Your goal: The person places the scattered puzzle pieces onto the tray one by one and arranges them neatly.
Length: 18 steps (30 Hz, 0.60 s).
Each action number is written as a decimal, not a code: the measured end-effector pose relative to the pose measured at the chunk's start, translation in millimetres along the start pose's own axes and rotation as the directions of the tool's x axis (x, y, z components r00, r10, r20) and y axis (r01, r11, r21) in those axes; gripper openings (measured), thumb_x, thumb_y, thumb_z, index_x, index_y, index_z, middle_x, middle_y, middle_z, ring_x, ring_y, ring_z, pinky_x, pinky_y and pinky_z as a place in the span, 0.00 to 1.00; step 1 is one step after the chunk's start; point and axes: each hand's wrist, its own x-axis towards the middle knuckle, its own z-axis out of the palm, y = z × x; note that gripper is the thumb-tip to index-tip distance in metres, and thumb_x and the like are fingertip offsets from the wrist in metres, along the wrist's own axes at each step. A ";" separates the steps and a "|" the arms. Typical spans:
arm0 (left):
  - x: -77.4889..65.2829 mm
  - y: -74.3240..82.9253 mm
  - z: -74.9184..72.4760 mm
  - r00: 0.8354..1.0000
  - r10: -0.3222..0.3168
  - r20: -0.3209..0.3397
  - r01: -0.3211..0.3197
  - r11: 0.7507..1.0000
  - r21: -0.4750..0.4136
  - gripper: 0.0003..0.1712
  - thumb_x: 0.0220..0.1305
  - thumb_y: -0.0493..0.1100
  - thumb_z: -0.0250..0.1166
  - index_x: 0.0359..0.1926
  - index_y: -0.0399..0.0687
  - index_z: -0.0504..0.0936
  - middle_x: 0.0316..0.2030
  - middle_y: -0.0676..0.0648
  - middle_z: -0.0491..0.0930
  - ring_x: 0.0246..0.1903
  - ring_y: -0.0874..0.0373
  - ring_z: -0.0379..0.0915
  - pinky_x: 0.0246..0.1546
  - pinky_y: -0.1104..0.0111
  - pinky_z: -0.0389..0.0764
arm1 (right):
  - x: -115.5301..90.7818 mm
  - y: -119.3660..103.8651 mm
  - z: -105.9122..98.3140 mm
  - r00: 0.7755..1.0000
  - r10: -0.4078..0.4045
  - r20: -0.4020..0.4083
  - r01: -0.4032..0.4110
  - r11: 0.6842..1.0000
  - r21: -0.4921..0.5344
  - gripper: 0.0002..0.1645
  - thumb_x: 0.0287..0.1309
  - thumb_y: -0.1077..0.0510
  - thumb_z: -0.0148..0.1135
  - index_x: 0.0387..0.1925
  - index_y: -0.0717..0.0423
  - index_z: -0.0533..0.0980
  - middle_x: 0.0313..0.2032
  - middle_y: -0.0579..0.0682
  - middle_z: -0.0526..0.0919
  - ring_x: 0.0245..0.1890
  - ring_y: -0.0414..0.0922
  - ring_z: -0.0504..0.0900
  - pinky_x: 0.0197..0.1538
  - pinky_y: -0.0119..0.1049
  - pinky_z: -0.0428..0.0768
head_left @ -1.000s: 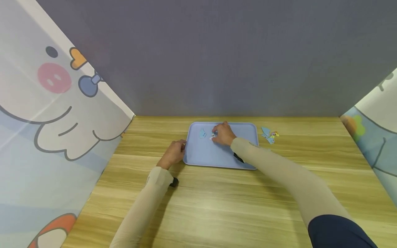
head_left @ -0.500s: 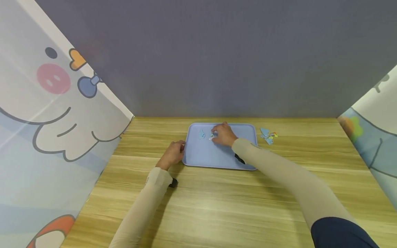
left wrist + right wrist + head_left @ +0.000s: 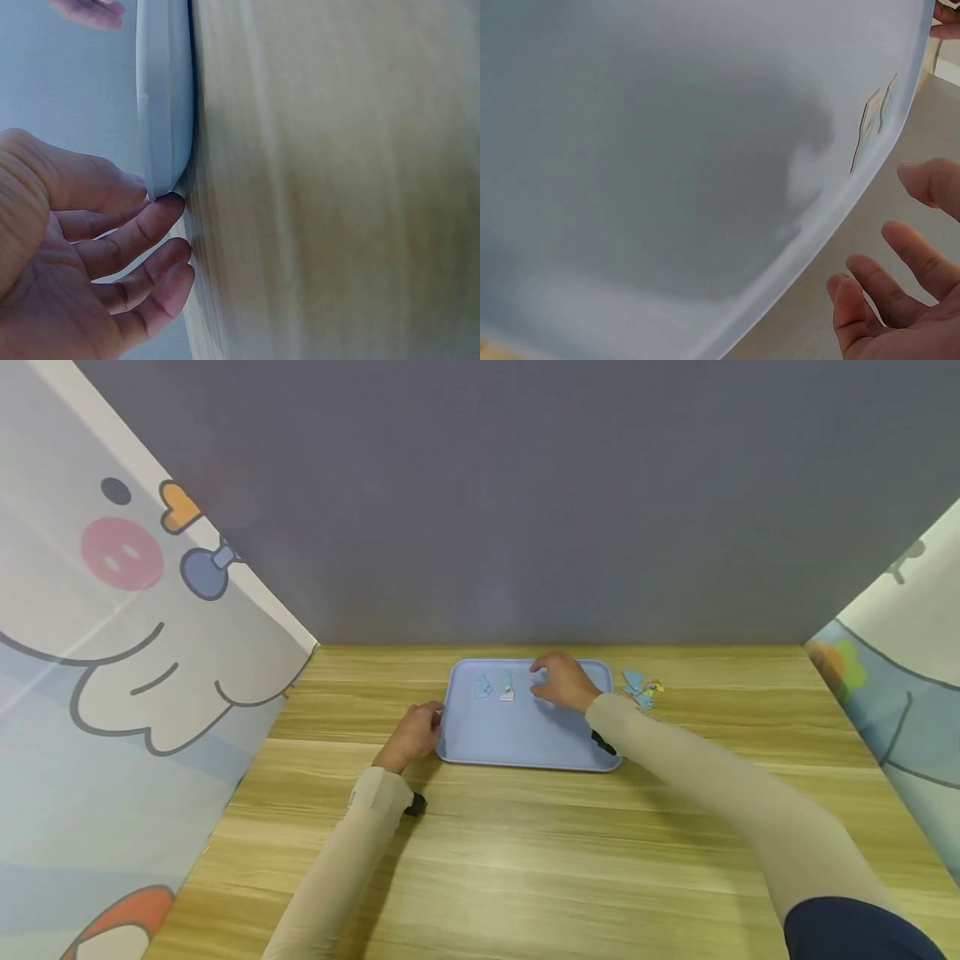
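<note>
Left hand (image 3: 410,737): fingers pinch the left edge of the blue tray (image 3: 517,739) on the counter (image 3: 487,860). Right hand (image 3: 566,682): fingers apart, above the tray. Two flat pieces (image 3: 507,695) lie inside; more pieces (image 3: 633,680) lie beside its right edge.

Can't read the markings on the two cutouts (image 3: 507,687) near the far left corner of the tray (image 3: 517,735), way too tiny, and the heap (image 3: 636,683) on the worktop (image 3: 487,860) off its right edge overlaps, so no count. The right sleeve (image 3: 697,768) hides part of that edge. Left wrist view crops the left hand (image 3: 412,735) and blurs the wood, right wrist view chops the right hand (image 3: 564,683) and tray
</note>
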 end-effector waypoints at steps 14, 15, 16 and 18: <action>0.5 0.6 1.4 1.000 0.002 0.003 -0.002 1.000 0.002 0.24 0.63 0.32 0.57 0.60 0.31 0.69 0.39 0.39 0.77 0.43 0.46 0.69 0.43 0.58 0.75 | -30.7 39.8 -54.6 0.997 0.002 -0.077 -0.006 0.999 -0.051 0.21 0.51 0.60 0.68 0.48 0.65 0.78 0.51 0.65 0.76 0.56 0.63 0.67 0.58 0.54 0.65; 0.4 0.7 1.6 1.000 0.001 0.003 -0.001 1.000 0.001 0.24 0.62 0.32 0.57 0.60 0.31 0.69 0.39 0.40 0.77 0.42 0.46 0.69 0.43 0.58 0.75 | -33.4 43.4 -56.1 0.997 0.000 -0.083 -0.005 0.999 -0.053 0.21 0.51 0.60 0.68 0.47 0.65 0.78 0.52 0.65 0.76 0.56 0.63 0.67 0.58 0.54 0.66; 0.4 0.9 1.5 1.000 0.001 0.000 -0.001 1.000 -0.001 0.24 0.62 0.31 0.57 0.60 0.31 0.69 0.39 0.40 0.77 0.42 0.47 0.69 0.43 0.59 0.75 | -36.1 47.3 -57.3 0.996 -0.010 -0.091 0.005 0.998 -0.055 0.21 0.52 0.60 0.68 0.47 0.66 0.78 0.51 0.66 0.76 0.56 0.64 0.67 0.58 0.55 0.66; 0.2 0.9 1.2 1.000 0.002 -0.002 -0.002 1.000 -0.006 0.24 0.62 0.31 0.57 0.59 0.31 0.70 0.38 0.40 0.76 0.41 0.47 0.69 0.42 0.59 0.75 | -41.7 54.8 -59.6 0.994 -0.015 -0.107 0.010 0.999 -0.052 0.20 0.52 0.60 0.67 0.47 0.66 0.78 0.52 0.66 0.75 0.56 0.64 0.66 0.57 0.55 0.65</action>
